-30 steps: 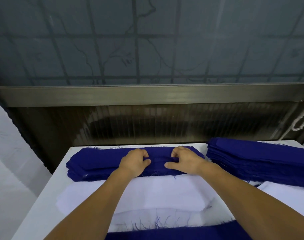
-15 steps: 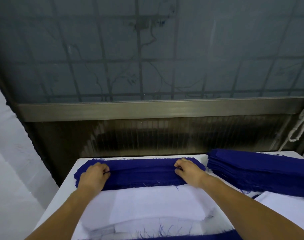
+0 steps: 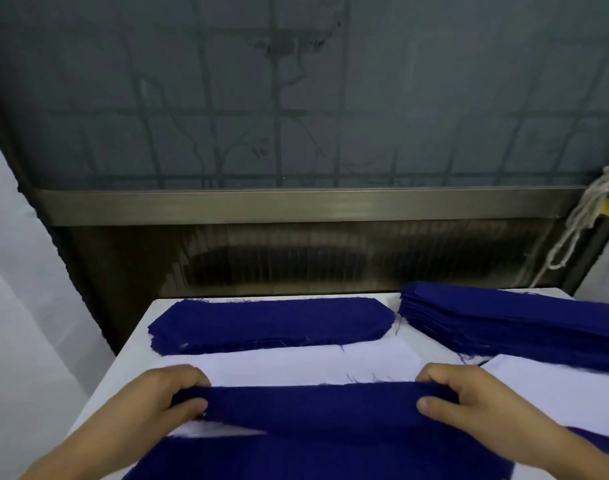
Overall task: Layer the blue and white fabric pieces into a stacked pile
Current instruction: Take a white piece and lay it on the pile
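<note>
Both hands are pinching one blue strip (image 3: 313,403) by its ends, left hand (image 3: 164,396) and right hand (image 3: 469,400) equally near. Its long axis is running left-right, lying over white fabric (image 3: 296,367); the blue stack (image 3: 268,323) is sitting straight ahead, parallel.

white table (image 3: 136,337), metal rail (image 3: 296,206), hanging cord (image 3: 580,220)

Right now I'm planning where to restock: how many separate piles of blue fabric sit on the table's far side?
2. One flat pile lies at the far centre; a taller pile sits at the far right, running out of frame. The hands hold another blue piece nearer.
</note>
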Motion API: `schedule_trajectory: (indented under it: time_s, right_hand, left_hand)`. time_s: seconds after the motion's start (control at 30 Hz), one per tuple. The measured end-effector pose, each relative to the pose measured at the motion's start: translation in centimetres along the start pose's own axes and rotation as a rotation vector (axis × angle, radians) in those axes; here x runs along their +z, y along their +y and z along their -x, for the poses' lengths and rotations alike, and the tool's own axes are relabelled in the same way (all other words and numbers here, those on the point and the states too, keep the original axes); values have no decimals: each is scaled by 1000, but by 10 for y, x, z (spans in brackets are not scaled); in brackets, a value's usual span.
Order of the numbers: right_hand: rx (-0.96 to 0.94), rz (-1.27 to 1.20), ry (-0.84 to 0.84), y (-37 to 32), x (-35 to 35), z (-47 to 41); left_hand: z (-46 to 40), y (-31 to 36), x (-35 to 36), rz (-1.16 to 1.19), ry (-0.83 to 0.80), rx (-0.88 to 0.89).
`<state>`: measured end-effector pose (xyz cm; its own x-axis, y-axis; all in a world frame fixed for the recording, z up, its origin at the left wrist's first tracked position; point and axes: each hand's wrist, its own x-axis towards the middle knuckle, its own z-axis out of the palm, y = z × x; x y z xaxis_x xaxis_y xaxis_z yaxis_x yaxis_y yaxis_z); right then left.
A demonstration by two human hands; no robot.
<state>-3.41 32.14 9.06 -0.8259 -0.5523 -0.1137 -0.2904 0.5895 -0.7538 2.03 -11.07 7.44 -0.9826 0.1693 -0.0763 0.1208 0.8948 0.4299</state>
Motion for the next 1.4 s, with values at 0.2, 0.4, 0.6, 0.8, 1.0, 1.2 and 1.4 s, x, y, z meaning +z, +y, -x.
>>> schedule_trajectory:
  time_s: [0.2,0.4,0.6,0.8,1.0,1.2,1.4]
  right_hand:
    - [118,-64,-93,-4,-3,12]
    - [-167,163,355,-2,10,23]
    - [-543,642,327,46,58,46]
    - [-527,643,362,54,66,53]
    - [-433,638,245,42,60,55]
    - [-210,345,268,30,50,13]
    - [-108,404,236,29,50,-84]
  left_hand:
    - [7,23,-3,115,-119,-35]
    - [32,24,-5,68,295,92]
    - [68,21,37,-198,44,289]
    - [69,7,48,-120,20,262]
    - [63,9,48,-79,-97,203]
    - [21,27,52,12,51,112]
    - [-60,53,70,-31,208,119]
